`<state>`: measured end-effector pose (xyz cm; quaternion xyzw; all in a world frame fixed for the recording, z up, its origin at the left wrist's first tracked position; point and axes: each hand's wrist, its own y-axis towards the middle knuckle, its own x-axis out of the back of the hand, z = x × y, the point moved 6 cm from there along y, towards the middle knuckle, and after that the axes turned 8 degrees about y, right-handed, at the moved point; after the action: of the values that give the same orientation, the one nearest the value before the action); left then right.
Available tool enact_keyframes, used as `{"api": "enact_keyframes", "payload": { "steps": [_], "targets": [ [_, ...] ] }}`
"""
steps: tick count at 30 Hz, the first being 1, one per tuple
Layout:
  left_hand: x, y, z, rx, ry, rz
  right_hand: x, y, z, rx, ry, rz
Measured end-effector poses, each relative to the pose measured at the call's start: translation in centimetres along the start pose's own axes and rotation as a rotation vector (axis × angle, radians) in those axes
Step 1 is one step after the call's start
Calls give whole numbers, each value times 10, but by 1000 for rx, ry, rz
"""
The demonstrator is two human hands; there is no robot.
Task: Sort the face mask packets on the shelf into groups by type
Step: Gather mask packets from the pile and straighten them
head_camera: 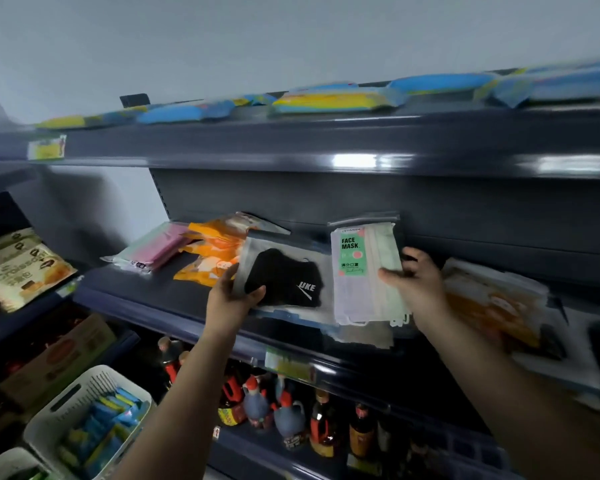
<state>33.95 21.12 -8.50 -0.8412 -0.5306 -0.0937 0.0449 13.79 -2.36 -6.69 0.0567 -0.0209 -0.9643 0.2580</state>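
Note:
On the dark middle shelf (160,299) lie face mask packets of different kinds. My left hand (231,296) grips the left edge of a clear packet holding a black mask (288,277). My right hand (413,277) pinches a green "FACE MASK" packet (361,268), which is lifted upright above the shelf. A pink packet (156,247) and orange packets (215,251) lie at the left. More orange packets (492,303) sit blurred at the right, behind my right hand.
The upper shelf carries blue and yellow flat packs (333,100). Below the mask shelf stand several sauce bottles (291,414). A white basket (84,420) with blue packs sits at lower left, next to snack bags (21,268) and a cardboard box (59,358).

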Motion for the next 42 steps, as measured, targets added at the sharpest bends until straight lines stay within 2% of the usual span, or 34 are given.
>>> {"api": "enact_keyframes", "payload": {
  "steps": [4, 6, 10, 12, 16, 21, 26, 33, 42],
  "targets": [
    [2, 33, 3, -63, 126, 81, -18, 8, -8, -15, -19, -56],
    [0, 43, 1, -135, 273, 112, -26, 10, -13, -16, -11, -86],
    [-4, 58, 7, -310, 954, 91, -35, 13, -21, -26, 0, -159],
    [-11, 55, 7, -391, 1142, 82, -37, 14, -24, -27, -13, -186],
    [-44, 46, 12, -599, 1209, 281, -36, 12, -24, -14, -45, -238],
    [-72, 43, 30, -635, 1186, 534, -24, 12, -26, 11, -135, -278],
    [-78, 60, 38, -615, 1172, 561, -17, 13, -28, 12, -192, -311],
    [-83, 79, 39, -547, 1213, 544, -16, 11, -21, 8, -377, -272],
    [-86, 99, 35, -449, 1244, 540, -15, 19, -12, -27, -869, -189]
  ]
}}
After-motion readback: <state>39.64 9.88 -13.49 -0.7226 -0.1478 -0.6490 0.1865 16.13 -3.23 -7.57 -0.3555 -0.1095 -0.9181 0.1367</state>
